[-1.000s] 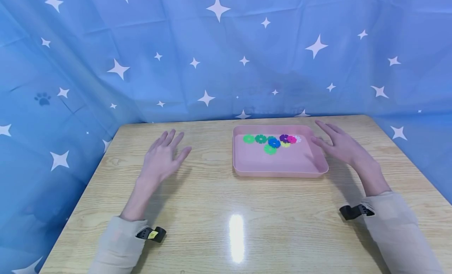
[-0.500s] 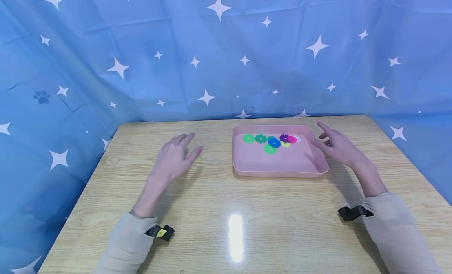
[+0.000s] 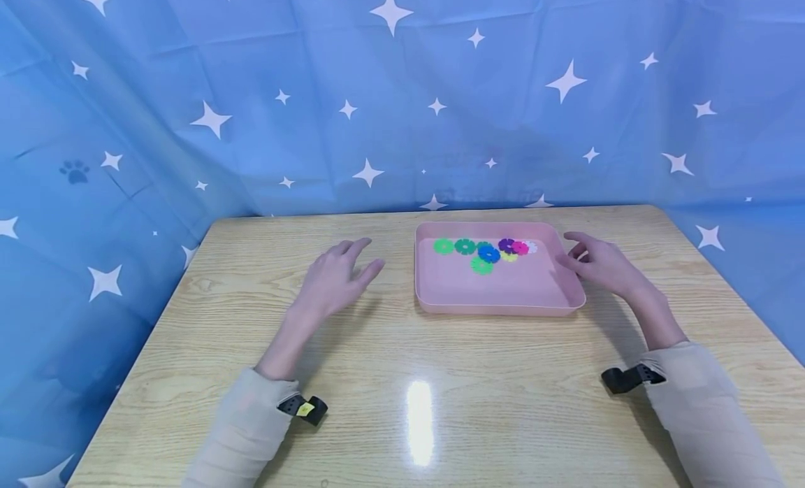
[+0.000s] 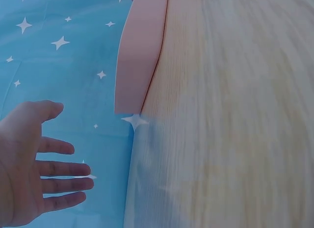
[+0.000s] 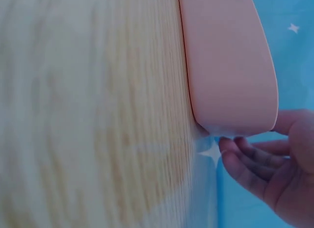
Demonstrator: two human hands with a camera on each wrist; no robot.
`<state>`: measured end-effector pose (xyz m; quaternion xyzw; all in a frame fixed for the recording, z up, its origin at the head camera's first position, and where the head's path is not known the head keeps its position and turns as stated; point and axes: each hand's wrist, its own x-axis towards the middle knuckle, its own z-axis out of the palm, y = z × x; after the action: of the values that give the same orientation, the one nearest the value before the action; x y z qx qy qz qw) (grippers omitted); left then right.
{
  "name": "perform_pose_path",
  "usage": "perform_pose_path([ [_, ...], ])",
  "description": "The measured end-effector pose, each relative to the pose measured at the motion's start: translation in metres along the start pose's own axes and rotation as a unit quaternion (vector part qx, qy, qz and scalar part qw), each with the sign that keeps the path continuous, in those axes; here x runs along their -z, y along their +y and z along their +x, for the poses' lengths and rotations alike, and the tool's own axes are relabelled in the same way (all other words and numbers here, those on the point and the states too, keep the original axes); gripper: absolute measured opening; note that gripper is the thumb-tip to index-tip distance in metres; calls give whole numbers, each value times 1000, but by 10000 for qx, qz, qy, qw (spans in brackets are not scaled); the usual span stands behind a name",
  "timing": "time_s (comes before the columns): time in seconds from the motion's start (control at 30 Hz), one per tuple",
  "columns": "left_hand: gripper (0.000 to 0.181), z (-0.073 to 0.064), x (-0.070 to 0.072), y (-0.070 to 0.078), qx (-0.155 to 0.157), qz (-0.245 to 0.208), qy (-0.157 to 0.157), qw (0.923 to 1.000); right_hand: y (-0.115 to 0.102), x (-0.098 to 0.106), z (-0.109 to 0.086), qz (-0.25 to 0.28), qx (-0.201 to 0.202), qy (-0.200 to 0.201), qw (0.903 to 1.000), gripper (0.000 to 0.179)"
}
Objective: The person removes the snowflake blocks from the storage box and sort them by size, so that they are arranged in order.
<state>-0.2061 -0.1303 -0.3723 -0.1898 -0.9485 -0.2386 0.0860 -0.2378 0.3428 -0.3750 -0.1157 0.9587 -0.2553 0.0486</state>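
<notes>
A shallow pink tray (image 3: pixel 497 289) sits on the wooden table. Several notched snowflake discs lie toward its far side, among them a light green disc (image 3: pixel 443 246), a blue disc (image 3: pixel 488 254), a purple disc (image 3: pixel 506 246) and a pink disc (image 3: pixel 520 248). At the tray's right end, my right hand (image 3: pixel 600 266) holds the rim, thumb over the wall and curled fingers outside it. In the right wrist view, the fingertips (image 5: pixel 228 144) are close to the tray's outer wall. My left hand (image 3: pixel 333 278) hovers left of the tray, apart from it, fingers spread and holding nothing.
The wooden table (image 3: pixel 352 432) extends toward me, with a bright light reflection in front of the tray. Behind and to the left hangs a blue curtain (image 3: pixel 302 68) with white stars. Each wrist wears a black strap-on camera.
My left hand has moved right, toward the tray. My right hand's fingers have curled in and come down at the tray's right rim. The tray and discs have stayed in place.
</notes>
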Motion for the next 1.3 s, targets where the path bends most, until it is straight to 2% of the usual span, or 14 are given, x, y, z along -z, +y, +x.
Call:
perform_pose_path([
  [0.3,62,11,-10,14,-4,-271,-150,9995,3,-1,-1,97,81,-133,9998,55],
  [0.53,57,19,-19,22,-201,-596,-150,9979,4,-2,-2,245,154,-130,9995,53],
  [0.93,51,32,-33,41,-312,-1119,-292,9928,3,-2,-3,319,149,-118,9993,52],
  [1.3,42,44,-44,58,-570,-1647,-358,9840,1,-3,-4,519,129,-191,9984,53],
])
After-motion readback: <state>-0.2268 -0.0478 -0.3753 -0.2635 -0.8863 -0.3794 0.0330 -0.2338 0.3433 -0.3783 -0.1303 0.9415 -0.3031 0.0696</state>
